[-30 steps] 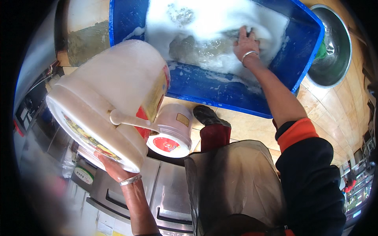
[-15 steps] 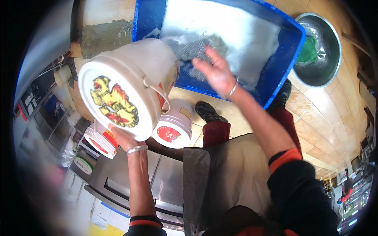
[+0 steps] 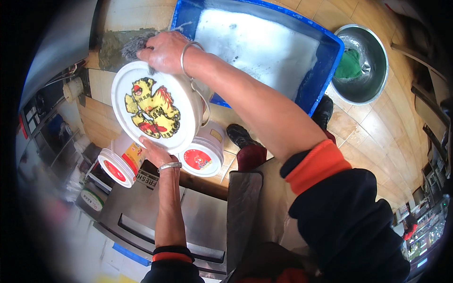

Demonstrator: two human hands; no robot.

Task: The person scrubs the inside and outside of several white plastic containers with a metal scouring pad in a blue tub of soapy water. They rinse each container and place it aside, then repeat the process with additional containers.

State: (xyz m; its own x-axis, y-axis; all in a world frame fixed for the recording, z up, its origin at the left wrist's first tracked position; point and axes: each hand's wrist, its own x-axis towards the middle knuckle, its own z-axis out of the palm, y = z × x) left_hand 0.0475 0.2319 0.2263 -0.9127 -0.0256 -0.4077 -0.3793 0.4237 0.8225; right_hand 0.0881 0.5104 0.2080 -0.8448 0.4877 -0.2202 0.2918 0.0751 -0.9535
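Note:
A white plastic bucket (image 3: 188, 104) is tilted over the near left corner of the blue tub (image 3: 315, 89), its round lid (image 3: 123, 109) facing me with a yellow bird picture. My left hand (image 3: 155, 153) grips the lid's lower rim, fingers partly hidden behind the bucket. At the top of the bucket, my right hand (image 3: 165, 51) is closed on a grey steel wool scrubber (image 3: 137, 45), against or just over the lid's upper edge. White suds and water (image 3: 255, 45) fill the tub.
A steel basin (image 3: 361, 89) with a green cloth (image 3: 348, 64) stands right of the tub. Two more white buckets, one by my shoe (image 3: 207, 151) and one farther left (image 3: 121, 160), are below the held bucket. A stainless steel cabinet (image 3: 203, 212) is close at lower left.
My right hand has gone from over the suds, with the scrubber, leftward to the bucket's upper edge. The bucket has turned more upright and its lid has shifted slightly right and up.

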